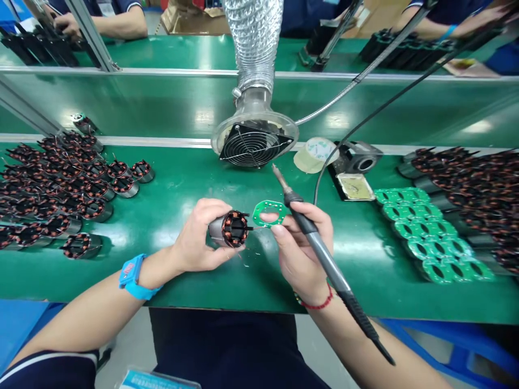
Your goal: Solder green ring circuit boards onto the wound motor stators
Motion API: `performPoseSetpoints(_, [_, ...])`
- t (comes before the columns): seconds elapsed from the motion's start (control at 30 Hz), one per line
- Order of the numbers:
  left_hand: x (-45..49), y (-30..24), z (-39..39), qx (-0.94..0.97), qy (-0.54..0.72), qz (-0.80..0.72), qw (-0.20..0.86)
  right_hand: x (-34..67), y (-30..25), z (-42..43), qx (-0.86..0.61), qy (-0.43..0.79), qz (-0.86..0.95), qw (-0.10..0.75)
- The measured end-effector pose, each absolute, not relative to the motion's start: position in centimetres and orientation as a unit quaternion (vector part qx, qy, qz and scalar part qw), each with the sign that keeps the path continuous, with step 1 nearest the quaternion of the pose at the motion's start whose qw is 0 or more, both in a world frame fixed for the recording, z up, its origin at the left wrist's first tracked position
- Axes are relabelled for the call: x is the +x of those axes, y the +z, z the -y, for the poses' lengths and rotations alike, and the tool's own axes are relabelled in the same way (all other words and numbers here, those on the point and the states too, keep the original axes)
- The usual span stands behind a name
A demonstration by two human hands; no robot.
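Observation:
My left hand [201, 236] is wrapped round a motor stator [229, 229], a metal cylinder with copper windings whose open end faces right. In my right hand [302, 243] a ring-shaped green circuit board [269, 213] is pinched between thumb and fingers, close to the stator's end. The same hand also carries a soldering iron [314, 237], its tip pointing up and left, away from both parts. A thin wire seems to run between stator and board; whether it is joined to the board I cannot tell.
A fume fan [255, 145] hangs ahead. Stators [60, 183] crowd the left; more [466, 200] stand right beside a panel of green boards [436, 235]. A tape roll [316, 155] and soldering-iron stand [357, 167] sit behind my right hand. Co-workers' arms [119, 24] show across the bench.

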State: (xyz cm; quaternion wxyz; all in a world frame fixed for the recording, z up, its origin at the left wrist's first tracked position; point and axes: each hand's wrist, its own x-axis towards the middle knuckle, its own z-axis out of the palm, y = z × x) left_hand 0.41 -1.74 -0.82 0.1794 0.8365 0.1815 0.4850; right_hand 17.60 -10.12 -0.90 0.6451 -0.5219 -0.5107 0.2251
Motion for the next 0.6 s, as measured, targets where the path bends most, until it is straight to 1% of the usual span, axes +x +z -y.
performPoseSetpoints(0.07, [0.4,-0.7,1.7,0.839,0.484,-0.169,0.181,17.8,-0.9,10.0,-0.523,0.221,0.52,0.638])
performPoseSetpoints(0.13, [0.4,-0.5,1.6,0.852,0.454,-0.178,0.192,18.4,-0.9,9.7,-0.553,0.201,0.548,0.594])
performPoseSetpoints(0.2, [0.4,-0.4,1.4,0.873,0.376,-0.227,0.212,19.4,-1.1,9.5,-0.602,0.163,0.595,0.507])
performPoseSetpoints(0.27, [0.5,-0.6,1.0,0.889,0.265,-0.294,0.231,20.6,-1.6,9.6,-0.635,0.121,0.643,0.41])
performPoseSetpoints(0.3, [0.5,-0.7,0.7,0.893,0.213,-0.319,0.235,21.1,-1.8,9.7,-0.642,0.105,0.658,0.379])
performPoseSetpoints(0.33, [0.5,-0.9,0.4,0.898,0.169,-0.333,0.235,21.6,-2.1,9.9,-0.643,0.091,0.667,0.366])
performPoseSetpoints(0.37, [0.5,-1.0,0.1,0.902,0.138,-0.337,0.232,21.9,-2.4,10.3,-0.642,0.083,0.67,0.365])
performPoseSetpoints(0.43, [0.5,-1.3,-0.3,0.91,0.105,-0.333,0.224,22.3,-2.8,11.1,-0.635,0.079,0.663,0.389])
performPoseSetpoints(0.6, [0.4,-1.2,-0.6,0.918,0.07,-0.326,0.214,21.5,-3.1,13.0,-0.587,0.092,0.667,0.45])
